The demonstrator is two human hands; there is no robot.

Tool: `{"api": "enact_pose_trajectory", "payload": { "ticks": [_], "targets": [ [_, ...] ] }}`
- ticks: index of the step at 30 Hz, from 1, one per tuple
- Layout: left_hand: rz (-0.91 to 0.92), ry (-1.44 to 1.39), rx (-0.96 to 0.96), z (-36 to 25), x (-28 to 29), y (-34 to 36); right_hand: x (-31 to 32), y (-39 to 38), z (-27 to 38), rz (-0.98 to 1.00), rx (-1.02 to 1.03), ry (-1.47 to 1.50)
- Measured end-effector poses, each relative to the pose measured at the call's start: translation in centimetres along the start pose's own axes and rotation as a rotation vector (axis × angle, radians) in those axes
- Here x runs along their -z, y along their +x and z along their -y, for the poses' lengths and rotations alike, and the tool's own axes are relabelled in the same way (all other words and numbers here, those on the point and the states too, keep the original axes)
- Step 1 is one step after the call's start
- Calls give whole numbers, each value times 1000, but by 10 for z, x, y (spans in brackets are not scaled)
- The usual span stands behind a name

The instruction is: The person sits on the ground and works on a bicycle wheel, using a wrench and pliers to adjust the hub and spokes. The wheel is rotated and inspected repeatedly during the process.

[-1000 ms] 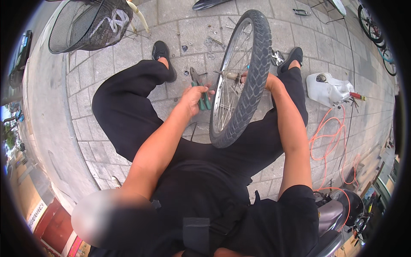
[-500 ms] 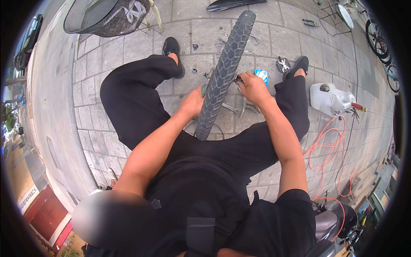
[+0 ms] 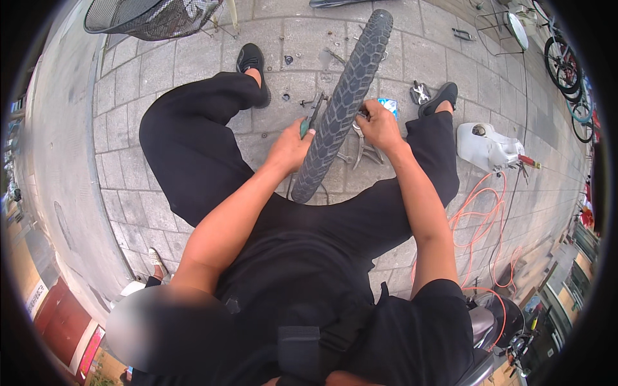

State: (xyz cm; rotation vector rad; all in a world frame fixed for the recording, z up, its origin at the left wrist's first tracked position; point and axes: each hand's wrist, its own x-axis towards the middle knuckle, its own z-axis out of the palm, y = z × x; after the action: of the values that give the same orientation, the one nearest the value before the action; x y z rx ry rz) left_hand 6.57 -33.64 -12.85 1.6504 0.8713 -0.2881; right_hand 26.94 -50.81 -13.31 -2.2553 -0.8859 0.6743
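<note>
A bicycle wheel with a dark, knobbly tyre (image 3: 341,106) stands upright between my legs, tilted, its top leaning away to the right. On its left side my left hand (image 3: 291,147) is closed round a green-handled metal tool (image 3: 305,127), whose metal end points away from me beside the wheel's middle. The tool's exact kind is not clear. On the other side my right hand (image 3: 381,127) pinches at a small dark part (image 3: 362,116) at the wheel's middle. My fingers hide most of that part.
Metal tools (image 3: 365,153) lie right of the wheel, near a blue-and-white packet (image 3: 388,108). A white plastic jug (image 3: 486,148) and an orange hose (image 3: 479,225) are further right. A wire basket (image 3: 151,19) stands far left; pliers (image 3: 462,34) lie far right. Small parts (image 3: 288,60) dot the paving.
My left hand has shifted slightly, and more of the green-handled tool shows beside the wheel. The view has moved a little. My right hand stays at the wheel's middle.
</note>
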Motion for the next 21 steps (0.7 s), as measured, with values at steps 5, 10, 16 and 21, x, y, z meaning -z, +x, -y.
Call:
{"api": "enact_pose_trajectory", "payload": {
  "ticks": [5, 10, 16, 21],
  "targets": [
    [31, -345, 43, -32, 14, -10, -7, 4, -15, -14, 81, 101],
    [-9, -563, 53, -63, 27, -19, -14, 12, -28, 264, -356, 602],
    [-261, -548, -229, -113, 71, -23, -21, 16, -27, 197, -311, 581],
    [-429, -282, -510, -166, 62, -33, -23, 10, -6, -26, -106, 308]
  ]
}}
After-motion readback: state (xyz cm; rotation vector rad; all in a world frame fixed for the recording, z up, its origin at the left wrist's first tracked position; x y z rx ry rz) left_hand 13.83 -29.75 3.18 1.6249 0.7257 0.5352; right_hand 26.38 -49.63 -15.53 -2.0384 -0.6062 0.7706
